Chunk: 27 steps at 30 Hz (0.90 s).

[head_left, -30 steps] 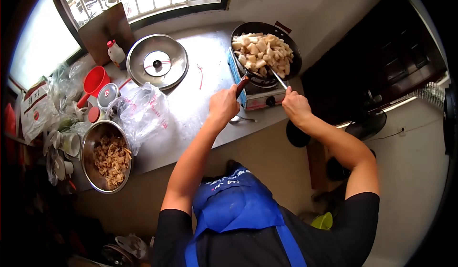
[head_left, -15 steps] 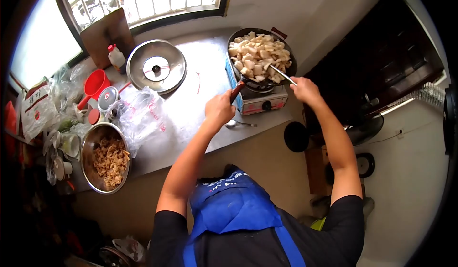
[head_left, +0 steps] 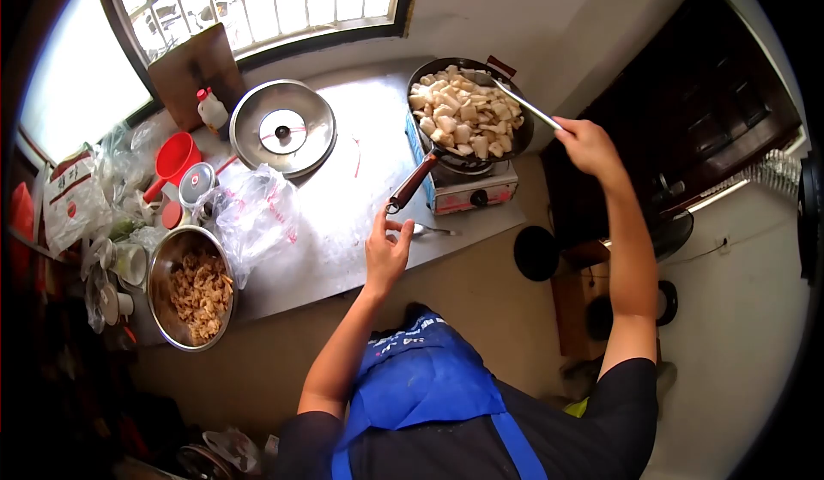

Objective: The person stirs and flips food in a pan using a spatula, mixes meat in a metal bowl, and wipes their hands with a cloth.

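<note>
A black wok full of pale chunks of food sits on a portable gas stove. My right hand is closed around the metal handle of a spatula, whose head rests at the far side of the food. Just below the end of the wok's wooden handle is my left hand, off the handle, with its fingers apart and nothing in them. A spoon lies on the counter beside it.
A large metal lid lies on the counter. Left of it are a red ladle, a white bottle, plastic bags and a steel bowl of brown food. A wooden board leans by the window.
My left hand has let go of the wok's handle and moved down. My right hand has moved up and right, bringing the spatula's head to the far side of the wok.
</note>
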Tool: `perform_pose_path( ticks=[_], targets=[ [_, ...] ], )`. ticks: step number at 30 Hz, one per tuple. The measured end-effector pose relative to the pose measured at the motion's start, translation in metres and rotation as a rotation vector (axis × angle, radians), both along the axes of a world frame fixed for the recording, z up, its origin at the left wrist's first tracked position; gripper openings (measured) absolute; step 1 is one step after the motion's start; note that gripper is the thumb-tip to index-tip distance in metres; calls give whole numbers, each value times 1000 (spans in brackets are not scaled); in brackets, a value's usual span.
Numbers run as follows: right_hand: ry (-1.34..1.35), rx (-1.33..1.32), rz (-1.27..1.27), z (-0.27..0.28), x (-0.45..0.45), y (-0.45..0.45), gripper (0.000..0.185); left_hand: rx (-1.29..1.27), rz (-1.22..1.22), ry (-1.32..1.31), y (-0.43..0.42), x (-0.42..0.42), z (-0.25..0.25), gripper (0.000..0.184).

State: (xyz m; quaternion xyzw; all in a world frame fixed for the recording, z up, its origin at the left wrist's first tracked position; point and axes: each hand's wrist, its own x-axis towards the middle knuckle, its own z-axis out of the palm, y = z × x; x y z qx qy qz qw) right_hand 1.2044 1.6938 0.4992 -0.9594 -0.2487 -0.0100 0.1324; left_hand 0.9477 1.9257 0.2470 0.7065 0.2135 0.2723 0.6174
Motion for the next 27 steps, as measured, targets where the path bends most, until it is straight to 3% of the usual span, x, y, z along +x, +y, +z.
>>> perform_pose_path(
  ticks=[1,2,3,5,6,9,15,19,22,25,27],
  targets=[
    [-94,-46,-13,-10,-1,13,34,20,5,29,-4,-2,-3,58],
    [-138,-92,-13,-28,1,24,34,35,2,24,-9,-6,-4,40],
    [-180,-141,-13,-48,6,30,35,38,-11,20,-13,-11,-12,40],
    [-203,-281,99,-88,14,29,35,106,-143,24,-12,-31,-42,22],
    [-254,-262,133,-111,17,21,35,166,-185,95,-7,-49,-55,25],
    [-276,-317,165,-114,-3,7,36,201,-178,249,4,-105,-88,44],
    [-184,-353,79,-76,-11,-24,41,233,-38,864,15,-237,-162,48],
    [-146,-70,9,-50,-6,-36,39,175,36,1007,7,-280,-199,50],
    [-145,1,10,-48,-12,-24,41,73,62,1139,-5,-301,-247,48],
    [-231,-79,72,-75,-12,-8,42,-117,208,1087,-29,-325,-331,47],
    [-252,-271,123,-103,-19,-2,43,-131,279,1116,-51,-353,-366,41]
  ],
)
